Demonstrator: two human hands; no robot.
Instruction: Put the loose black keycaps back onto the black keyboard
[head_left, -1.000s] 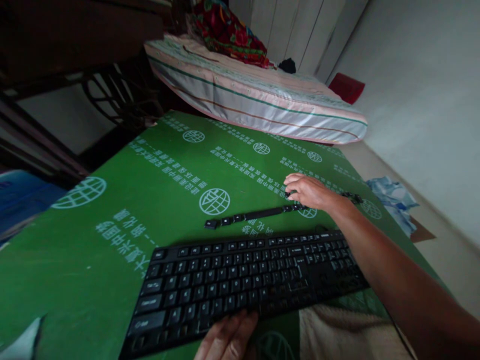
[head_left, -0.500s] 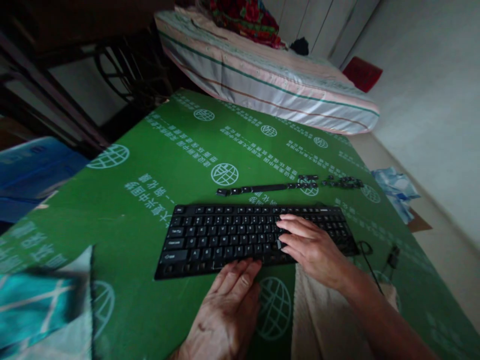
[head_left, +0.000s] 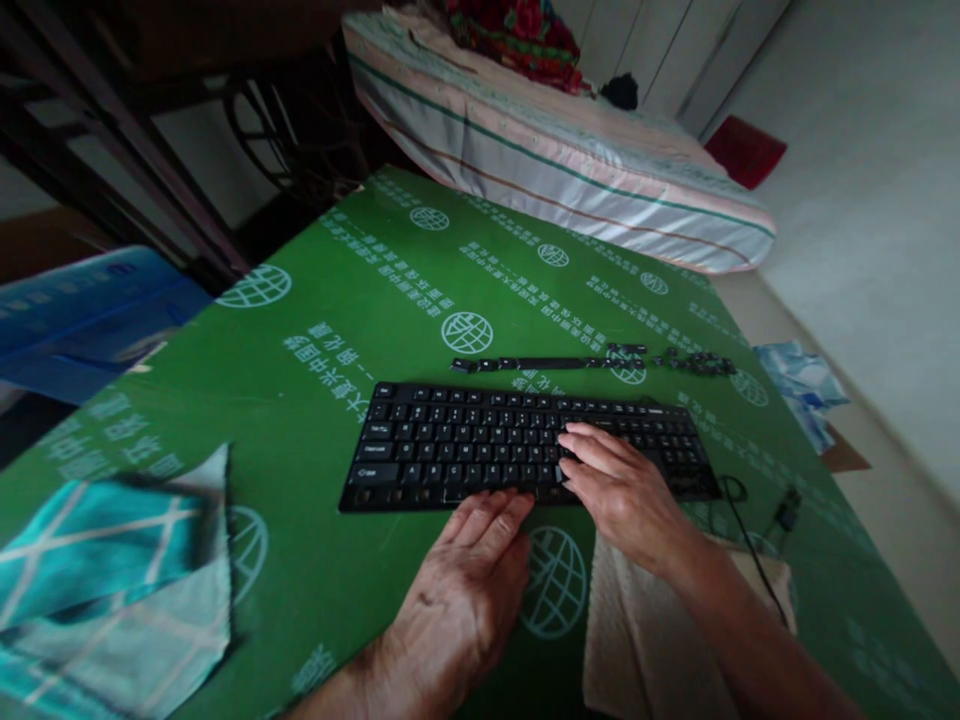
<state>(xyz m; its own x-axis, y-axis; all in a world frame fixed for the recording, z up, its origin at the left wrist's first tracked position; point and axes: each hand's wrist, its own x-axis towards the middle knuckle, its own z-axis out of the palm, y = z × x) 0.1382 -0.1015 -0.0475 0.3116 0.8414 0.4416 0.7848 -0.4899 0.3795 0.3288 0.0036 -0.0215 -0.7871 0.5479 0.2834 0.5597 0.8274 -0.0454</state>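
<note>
A black keyboard [head_left: 465, 450] lies on the green table, and its front row shows bare sockets where keycaps are absent. My left hand [head_left: 469, 590] rests flat, its fingers together along the keyboard's front edge. Over the keyboard's right-centre part, my right hand [head_left: 622, 490] has bent fingers, with a small dark keycap [head_left: 561, 476] at the fingertips; the thumb is largely hidden. Behind the keyboard lies a row of loose keycaps, among them a long space bar [head_left: 551, 364]. A cluster of smaller keycaps [head_left: 705, 362] sits farther right.
The green table [head_left: 360, 300] has printed globes. A teal checked cloth [head_left: 112, 540] lies at the left, and a beige cloth [head_left: 622, 620] is under my right forearm. The keyboard's cable [head_left: 754, 560] runs at the right. Beyond are a mattress [head_left: 570, 170] and a blue box [head_left: 97, 310].
The view has shifted, so the table and keyboard appear a little farther right and higher. Both hands keep nearly the same places on the keyboard.
</note>
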